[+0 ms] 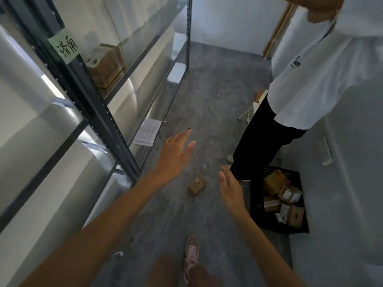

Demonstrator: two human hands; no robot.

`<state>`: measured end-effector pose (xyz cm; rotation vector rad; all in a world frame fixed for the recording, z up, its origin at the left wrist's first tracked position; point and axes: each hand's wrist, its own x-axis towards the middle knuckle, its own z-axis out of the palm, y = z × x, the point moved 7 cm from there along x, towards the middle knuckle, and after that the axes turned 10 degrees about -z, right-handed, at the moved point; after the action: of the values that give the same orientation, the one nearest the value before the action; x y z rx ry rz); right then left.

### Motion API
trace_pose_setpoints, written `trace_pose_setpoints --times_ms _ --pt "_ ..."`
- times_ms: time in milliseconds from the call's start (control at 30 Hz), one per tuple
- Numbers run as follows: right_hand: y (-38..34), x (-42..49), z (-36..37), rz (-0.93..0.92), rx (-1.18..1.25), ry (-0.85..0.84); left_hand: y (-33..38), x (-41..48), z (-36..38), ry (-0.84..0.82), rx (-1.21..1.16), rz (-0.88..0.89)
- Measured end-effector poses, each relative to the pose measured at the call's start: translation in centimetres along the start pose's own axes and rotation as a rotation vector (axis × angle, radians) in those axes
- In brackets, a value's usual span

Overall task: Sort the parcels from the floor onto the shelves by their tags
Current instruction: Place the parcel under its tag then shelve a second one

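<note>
Both our hands are empty with fingers spread apart: the left hand [176,154] reaches forward above the floor [207,100], and the right hand [231,186] hangs lower and closer to us. The small cardboard parcel [196,185] lies alone on the floor between them, below and a little right of the left hand and just to the left of the right hand, so we judge the right hand the nearer one. More parcels sit in the black crate [257,212] to our right, and the shelf [116,129] with its green tag [64,46] stands on our left
</note>
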<state>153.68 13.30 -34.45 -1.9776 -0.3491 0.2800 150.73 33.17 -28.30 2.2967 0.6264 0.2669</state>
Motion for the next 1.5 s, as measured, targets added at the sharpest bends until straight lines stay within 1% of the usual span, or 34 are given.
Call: trace_pose_setpoints --times_ms 200,367,533,667,767,833,933,1000,1033,1133,1200,1233,1267,1367,1433,1500 --pt "6.0 3.9 2.2 0.121 -0.021 -0.041 -5.2 4.3 3.4 -0.045 0.008 -0.118" --pt "13.6 6.7 6.1 0.246 -0.01 -0.018 -11.5 7.9 9.4 -0.085 0.011 -0.175" --pt "24.2 9.1 12.4 0.383 -0.031 -0.06 -18.9 10.6 18.0 -0.112 -0.033 -0.23" --pt "34.2 12.6 16.5 0.419 -0.058 -0.054 -26.4 13.2 26.4 -0.12 -0.057 -0.222" --pt "42.7 15.6 19.7 0.439 -0.089 -0.041 -32.5 15.7 33.2 -0.085 -0.111 -0.245" --pt "48.6 17.8 21.8 0.464 -0.102 -0.036 -36.7 17.2 38.6 -0.093 -0.122 -0.262" --pt "57.6 21.0 24.6 0.523 -0.114 -0.002 -43.2 18.9 47.7 -0.18 -0.137 -0.322" --pt "63.1 22.6 26.7 0.577 -0.095 -0.011 -46.6 19.5 53.2 -0.25 -0.141 -0.385" --pt "65.7 23.2 27.9 0.61 -0.075 -0.018 -48.1 19.5 55.6 -0.301 -0.129 -0.419" --pt "71.4 24.6 31.1 0.714 0.014 -0.007 -51.5 19.0 62.6 -0.547 -0.11 -0.475" --pt "73.3 25.1 33.1 0.759 0.081 -0.034 -53.2 18.5 66.1 -0.704 -0.103 -0.516" --pt "73.9 25.2 34.0 0.769 0.117 -0.045 -53.8 18.3 67.3 -0.752 -0.101 -0.542" --pt "74.1 25.3 34.6 0.765 0.152 -0.042 -54.0 18.3 67.7 -0.764 -0.098 -0.57" --pt "73.6 25.0 34.5 0.715 0.161 -0.006 -53.7 17.6 66.6 -0.71 -0.107 -0.679" --pt "70.8 24.2 33.2 0.689 0.157 0.005 -52.1 16.8 64.4 -0.701 -0.158 -0.696" --pt "66.3 23.5 31.3 0.664 0.167 0.017 -49.6 16.2 61.2 -0.679 -0.213 -0.702"
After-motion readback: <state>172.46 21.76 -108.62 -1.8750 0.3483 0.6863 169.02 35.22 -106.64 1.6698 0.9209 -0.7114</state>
